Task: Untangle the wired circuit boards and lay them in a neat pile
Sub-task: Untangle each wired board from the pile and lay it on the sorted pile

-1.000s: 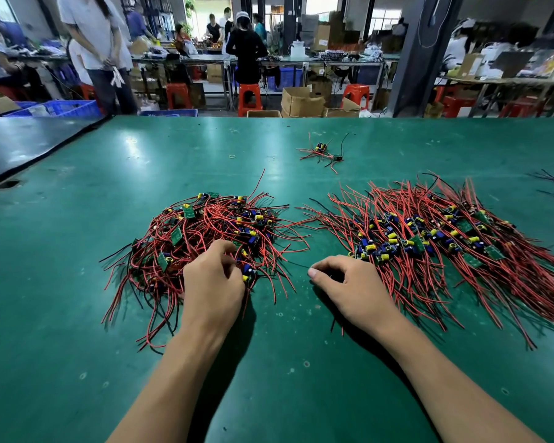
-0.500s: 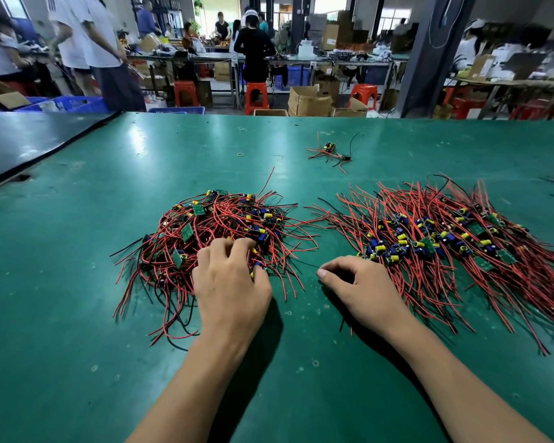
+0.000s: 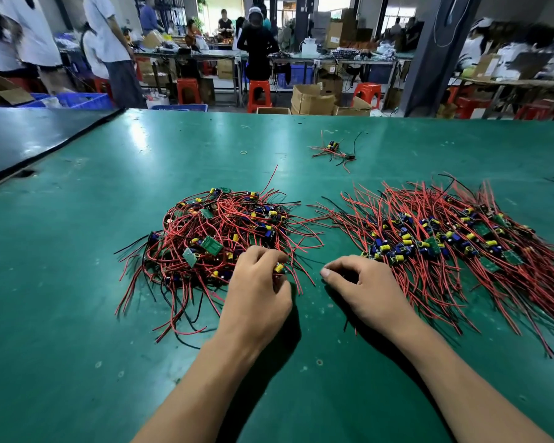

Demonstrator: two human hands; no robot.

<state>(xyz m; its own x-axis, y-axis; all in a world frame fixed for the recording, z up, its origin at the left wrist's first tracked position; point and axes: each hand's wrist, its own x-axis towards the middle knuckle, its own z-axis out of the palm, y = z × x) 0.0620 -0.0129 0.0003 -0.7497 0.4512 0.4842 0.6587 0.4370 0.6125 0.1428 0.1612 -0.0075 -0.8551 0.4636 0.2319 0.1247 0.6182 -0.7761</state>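
As the right hand (image 3: 362, 289) rests slack, the left hand (image 3: 259, 292) pinches a board (image 3: 279, 267) edging the tangle (image 3: 211, 238)

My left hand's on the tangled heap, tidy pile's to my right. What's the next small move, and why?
Probably lift the left hand slowly up and toward you, drawing out the board with the yellow capacitor it pinches. Its red wires seem to run into the tangled heap, so a gentle pull should free it before it joins the combed pile on the right.

Bright overhead light, glare on table (image 3: 135, 135), bowed edges, background seemingly soft
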